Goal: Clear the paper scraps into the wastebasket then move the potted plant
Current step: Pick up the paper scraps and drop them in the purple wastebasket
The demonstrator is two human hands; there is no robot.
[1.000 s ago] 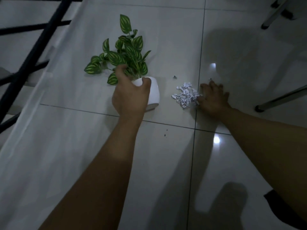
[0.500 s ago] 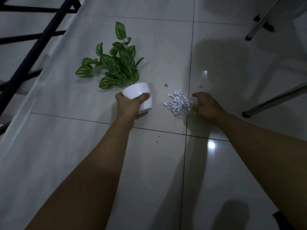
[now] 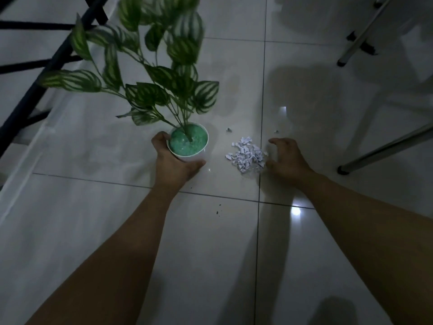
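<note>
half a second earlier the potted plant [image 3: 188, 143] had lain tipped with its leaves toward ten o'clock; by this moment it stood upright on the floor tiles [image 3: 117, 219], its green filling facing the camera and its striped leaves blurred and rising toward twelve o'clock. the left hand [image 3: 174, 164] gripped the white pot, fingers wrapped round the far left of the wall and thumb pressed at the near side. judged from the one-handed righting, the plant was light; the glossy pot looked smooth and likely slippery, so a wrap around the wall below the rim seemed the safest hold, never the thin, bendy stems.

at three o'clock from the pot, near but apart, the paper scraps [image 3: 247, 156] sat in a loose heap, with two stray bits toward twelve o'clock. such scraps would be weightless and scatter easily, best cupped from both sides. the right hand [image 3: 287, 160] curled open at the heap's three o'clock edge, fingers spread and holding nothing. no wastebasket was in view. metal legs [image 3: 384, 147] stood further toward three o'clock.
</note>
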